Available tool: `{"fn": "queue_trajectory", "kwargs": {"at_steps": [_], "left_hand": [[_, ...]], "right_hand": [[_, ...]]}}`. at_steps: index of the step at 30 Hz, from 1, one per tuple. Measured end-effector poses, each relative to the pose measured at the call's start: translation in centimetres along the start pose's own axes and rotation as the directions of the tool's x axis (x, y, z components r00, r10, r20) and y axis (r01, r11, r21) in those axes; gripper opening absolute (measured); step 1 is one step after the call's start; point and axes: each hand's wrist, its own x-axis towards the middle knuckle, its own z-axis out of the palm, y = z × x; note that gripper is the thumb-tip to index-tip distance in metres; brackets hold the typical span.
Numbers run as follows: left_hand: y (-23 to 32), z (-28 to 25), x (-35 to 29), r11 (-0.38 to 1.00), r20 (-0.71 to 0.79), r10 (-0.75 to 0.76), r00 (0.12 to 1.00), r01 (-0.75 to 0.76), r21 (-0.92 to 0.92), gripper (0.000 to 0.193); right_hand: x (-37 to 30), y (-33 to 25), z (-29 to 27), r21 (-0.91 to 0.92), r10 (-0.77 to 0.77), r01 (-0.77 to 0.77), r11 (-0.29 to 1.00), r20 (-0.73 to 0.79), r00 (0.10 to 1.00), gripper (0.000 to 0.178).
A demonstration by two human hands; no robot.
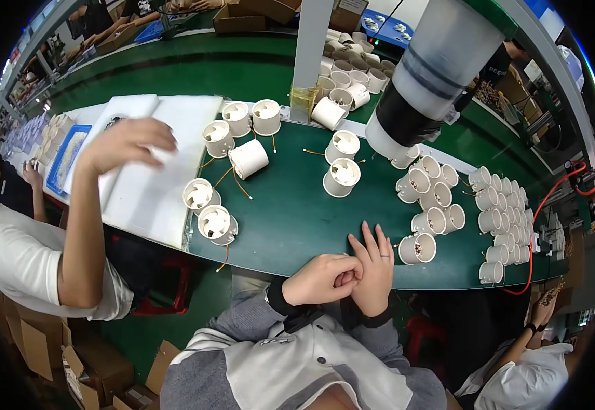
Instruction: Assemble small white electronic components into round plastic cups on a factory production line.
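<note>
At the near edge of the green bench, my left hand (319, 279) is closed, its curled fingers resting against my other hand; whatever may be inside them is hidden. My right hand (372, 275) lies beside it with its fingers stretched out and a ring on one finger; its thumb is mostly hidden. Nearest to it on the right stands a white cup-shaped housing (417, 249), part of a loose group with small wires inside. Ahead, two white housings with fan blades (343, 176) stand one behind the other. Several more are at the left, including a tipped-over housing (249, 160) with a thin wire.
A co-worker's arm (82, 225) reaches over white foam sheets (167, 164) at the left. A large grey-and-black cylinder (420, 82) hangs over the far edge beside a metal post (311, 61). Rows of white housings (499, 219) and a red hose (532, 263) are at the right.
</note>
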Motion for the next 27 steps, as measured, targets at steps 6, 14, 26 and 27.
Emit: {"fn": "queue_trajectory", "kwargs": {"at_steps": [6, 14, 26, 27], "left_hand": [[0.1, 0.2, 0.2, 1.000, 0.028, -0.010, 1.000, 0.010, 0.023, 0.018], [0.2, 0.1, 0.0, 1.000, 0.022, -0.009, 1.000, 0.009, 0.012, 0.019], [3.6, -4.5, 6.4, 0.484, -0.074, 0.255, 0.964, -0.061, 0.873, 0.032], [3.0, -4.9, 7.5, 0.380, -0.049, 0.240, 0.969, -0.047, 0.924, 0.033]], "right_hand": [[0.1, 0.4, 0.0, -0.010, -0.014, 0.014, 1.000, -0.030, 0.999, 0.038], [0.1, 0.2, 0.2, -0.015, -0.024, 0.023, 1.000, -0.045, 0.999, 0.037], [0.2, 0.3, 0.0, 0.016, -0.017, 0.018, 1.000, -0.070, 0.997, 0.035], [0.2, 0.3, 0.1, 0.022, -0.025, 0.027, 0.999, -0.081, 0.996, 0.035]]}}
